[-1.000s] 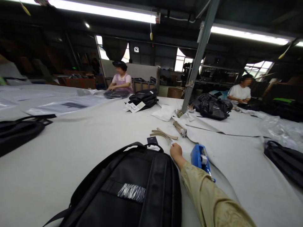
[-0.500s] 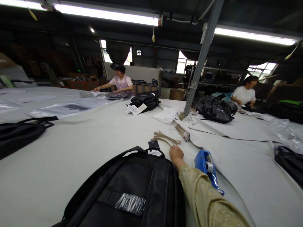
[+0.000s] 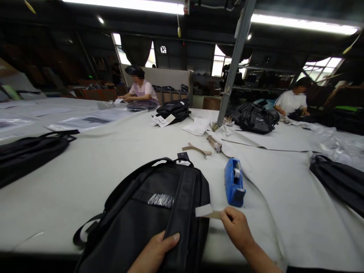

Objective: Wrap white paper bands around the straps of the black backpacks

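My right hand pinches pale strip; left hand, leftward, clasps backpack strap. Strip-handling step; next move likely needs steadiness.

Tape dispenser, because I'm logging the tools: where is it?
In the head view, the tape dispenser sits right of centre on the table, right of the black backpack and just beyond the right hand.

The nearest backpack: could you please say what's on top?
The left hand, thumb on a strap, and shiny plastic are on the backpack. A pale strip in the right hand overlaps it in view. What the left hand covers is hidden.
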